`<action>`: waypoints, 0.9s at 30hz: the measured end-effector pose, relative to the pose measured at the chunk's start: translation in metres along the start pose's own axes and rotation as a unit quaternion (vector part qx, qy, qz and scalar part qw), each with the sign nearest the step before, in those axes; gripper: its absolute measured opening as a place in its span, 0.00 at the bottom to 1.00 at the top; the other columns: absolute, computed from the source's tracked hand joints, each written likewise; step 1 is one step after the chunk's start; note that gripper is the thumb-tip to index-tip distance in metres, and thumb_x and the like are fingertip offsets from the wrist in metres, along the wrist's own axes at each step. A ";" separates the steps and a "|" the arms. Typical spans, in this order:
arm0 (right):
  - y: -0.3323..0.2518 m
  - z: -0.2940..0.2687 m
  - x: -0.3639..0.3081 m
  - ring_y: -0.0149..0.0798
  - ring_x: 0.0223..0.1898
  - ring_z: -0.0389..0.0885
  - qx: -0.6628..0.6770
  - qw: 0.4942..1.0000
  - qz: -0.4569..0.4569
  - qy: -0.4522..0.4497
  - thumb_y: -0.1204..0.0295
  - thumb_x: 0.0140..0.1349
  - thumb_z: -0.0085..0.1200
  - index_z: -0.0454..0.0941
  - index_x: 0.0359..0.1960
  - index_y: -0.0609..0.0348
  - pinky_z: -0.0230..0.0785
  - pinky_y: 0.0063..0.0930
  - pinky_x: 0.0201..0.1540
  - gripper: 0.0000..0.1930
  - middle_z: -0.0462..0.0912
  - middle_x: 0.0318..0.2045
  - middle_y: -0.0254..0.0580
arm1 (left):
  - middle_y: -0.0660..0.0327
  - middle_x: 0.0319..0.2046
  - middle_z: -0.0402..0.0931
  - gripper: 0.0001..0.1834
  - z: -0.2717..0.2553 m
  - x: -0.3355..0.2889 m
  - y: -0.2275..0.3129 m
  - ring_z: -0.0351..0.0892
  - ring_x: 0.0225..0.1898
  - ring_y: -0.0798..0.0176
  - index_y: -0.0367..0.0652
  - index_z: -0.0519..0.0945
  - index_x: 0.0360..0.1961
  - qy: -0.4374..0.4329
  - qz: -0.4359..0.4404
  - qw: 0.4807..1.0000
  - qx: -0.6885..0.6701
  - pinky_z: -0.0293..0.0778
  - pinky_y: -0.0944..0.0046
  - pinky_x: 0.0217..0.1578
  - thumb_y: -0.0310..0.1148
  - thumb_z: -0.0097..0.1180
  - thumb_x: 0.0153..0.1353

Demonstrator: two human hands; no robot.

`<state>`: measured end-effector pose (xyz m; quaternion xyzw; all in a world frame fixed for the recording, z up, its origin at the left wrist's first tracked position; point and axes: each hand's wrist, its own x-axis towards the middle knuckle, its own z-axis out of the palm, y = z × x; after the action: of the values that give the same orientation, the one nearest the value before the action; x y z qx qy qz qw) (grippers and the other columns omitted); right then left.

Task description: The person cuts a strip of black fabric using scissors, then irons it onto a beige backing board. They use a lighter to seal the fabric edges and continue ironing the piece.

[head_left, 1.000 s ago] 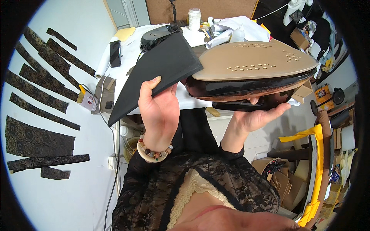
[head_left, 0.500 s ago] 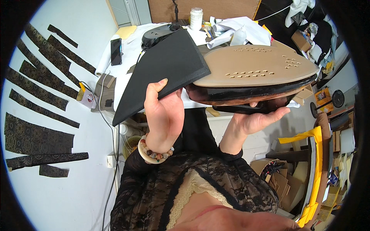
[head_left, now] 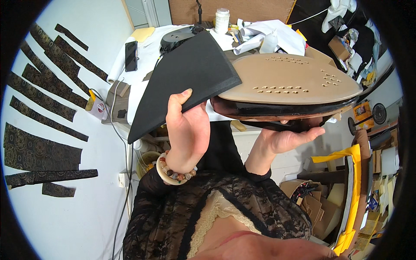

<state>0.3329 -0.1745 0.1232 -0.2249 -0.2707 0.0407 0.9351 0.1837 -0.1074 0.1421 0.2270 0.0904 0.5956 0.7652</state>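
Observation:
My left hand [head_left: 190,125] pinches the lower edge of a black, roughly triangular flat panel [head_left: 184,78], with the thumb on its front face. The panel is held up at a slant, and its right corner lies in front of the wide end of a clothes iron. My right hand [head_left: 281,139] grips the iron [head_left: 294,80] from below by its dark handle. Its tan, holed soleplate faces up and toward me, with the tip pointing right. Most of my right fingers are hidden behind the handle; the thumb sticks out to the right.
Behind them, a table holds white paper sheets [head_left: 281,37], a white jar [head_left: 222,21], a phone [head_left: 131,56] and a black round device [head_left: 177,39]. Patterned dark strips [head_left: 47,108] hang on the left wall. Cardboard scraps [head_left: 316,203] fill a bin at lower right. A cable [head_left: 125,208] runs down at left.
The iron has shifted slightly right, its tip dipping a little. The black panel has moved slightly right with my left hand. Both grips stay the same.

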 end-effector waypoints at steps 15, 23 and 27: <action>0.007 0.015 -0.014 0.39 0.53 0.74 -0.024 0.984 -0.154 0.087 0.40 0.63 0.39 0.70 0.53 0.50 0.69 0.42 0.57 0.30 0.74 0.52 0.40 | 0.66 0.47 0.68 0.16 0.004 -0.002 0.000 0.64 0.52 0.68 0.41 0.68 0.48 -0.008 -0.009 1.000 -0.024 0.54 0.63 0.59 0.30 0.46 0.58; 0.012 0.005 -0.021 0.42 0.55 0.72 -0.102 0.978 -0.172 0.060 0.35 0.60 0.36 0.65 0.59 0.53 0.67 0.43 0.58 0.37 0.70 0.56 0.42 | 0.66 0.46 0.69 0.15 0.003 -0.003 -0.002 0.64 0.50 0.68 0.42 0.69 0.47 -0.009 -0.019 1.000 -0.004 0.55 0.64 0.55 0.34 0.47 0.58; 0.015 0.004 -0.028 0.45 0.54 0.72 -0.120 0.980 -0.154 0.047 0.34 0.61 0.26 0.61 0.60 0.58 0.70 0.47 0.56 0.41 0.68 0.56 0.49 | 0.66 0.46 0.70 0.15 0.004 -0.005 -0.001 0.64 0.50 0.69 0.42 0.70 0.46 0.004 -0.012 1.000 0.003 0.54 0.64 0.55 0.34 0.47 0.58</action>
<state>0.3076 -0.1645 0.1062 -0.2928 -0.2608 -0.1472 0.9081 0.1853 -0.1134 0.1446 0.2261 0.0978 0.5869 0.7713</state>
